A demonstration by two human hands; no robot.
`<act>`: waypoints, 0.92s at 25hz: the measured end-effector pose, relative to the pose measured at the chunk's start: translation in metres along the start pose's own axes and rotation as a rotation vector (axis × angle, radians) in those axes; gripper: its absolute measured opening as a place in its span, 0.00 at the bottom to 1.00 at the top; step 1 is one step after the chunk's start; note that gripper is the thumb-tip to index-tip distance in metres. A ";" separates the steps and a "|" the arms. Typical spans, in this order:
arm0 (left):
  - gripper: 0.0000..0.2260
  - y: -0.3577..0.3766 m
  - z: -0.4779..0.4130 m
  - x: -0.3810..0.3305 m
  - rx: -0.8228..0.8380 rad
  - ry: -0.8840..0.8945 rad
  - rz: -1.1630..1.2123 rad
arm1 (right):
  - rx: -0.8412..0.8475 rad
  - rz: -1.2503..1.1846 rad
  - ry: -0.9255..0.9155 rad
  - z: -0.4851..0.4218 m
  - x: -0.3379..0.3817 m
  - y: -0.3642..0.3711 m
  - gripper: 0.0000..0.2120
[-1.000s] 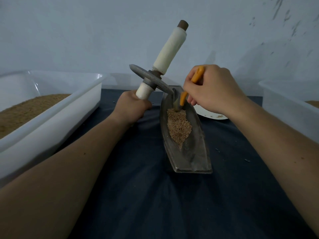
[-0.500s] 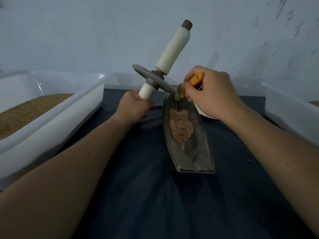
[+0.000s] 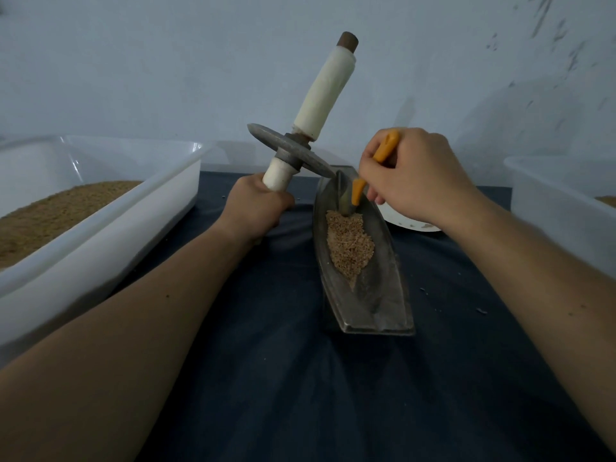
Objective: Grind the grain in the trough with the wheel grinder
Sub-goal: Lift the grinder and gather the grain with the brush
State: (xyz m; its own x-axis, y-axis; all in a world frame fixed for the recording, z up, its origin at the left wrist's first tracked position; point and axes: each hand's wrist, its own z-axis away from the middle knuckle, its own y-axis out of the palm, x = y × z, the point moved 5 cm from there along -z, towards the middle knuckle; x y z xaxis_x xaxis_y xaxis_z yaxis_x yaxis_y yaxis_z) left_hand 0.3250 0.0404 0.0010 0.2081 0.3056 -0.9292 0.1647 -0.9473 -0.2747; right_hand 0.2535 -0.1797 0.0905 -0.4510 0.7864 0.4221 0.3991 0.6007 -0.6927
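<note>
- Grain (image 3: 348, 248) is heaped in the far half of the trough (image 3: 373, 301), mid-counter (image 3: 300, 378).
- Left hand (image 3: 256, 208) grips the wheel grinder (image 3: 293, 151), tilted above the trough's far tip.
- Right hand (image 3: 413, 178) grips an orange scoop (image 3: 357, 191) touching the grain.
- Left tub (image 3: 100, 228) holds grain and stands well apart.

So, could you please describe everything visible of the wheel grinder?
The grey metal wheel grinder is a flat disc on a brown axle, with both handles wrapped in off-white cloth. It is tilted, upper handle free, disc edge near the far tip of the grey metal trough, off the tan grain. The left hand grips its lower handle.
</note>
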 end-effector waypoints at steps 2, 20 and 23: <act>0.06 0.000 0.000 -0.001 -0.001 0.000 -0.003 | -0.017 -0.004 0.000 -0.002 0.000 -0.005 0.07; 0.06 0.002 -0.002 -0.001 0.006 0.011 -0.009 | 0.205 0.330 0.189 0.004 -0.110 -0.003 0.07; 0.06 0.002 -0.001 -0.001 0.007 0.006 -0.023 | 0.300 0.388 0.183 0.007 -0.114 -0.003 0.11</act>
State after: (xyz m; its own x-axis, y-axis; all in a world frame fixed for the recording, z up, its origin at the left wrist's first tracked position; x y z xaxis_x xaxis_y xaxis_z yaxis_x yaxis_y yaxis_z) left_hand 0.3259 0.0382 0.0016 0.2104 0.3276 -0.9211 0.1624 -0.9408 -0.2975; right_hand 0.2978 -0.2726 0.0404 -0.1581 0.9713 0.1778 0.2512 0.2137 -0.9440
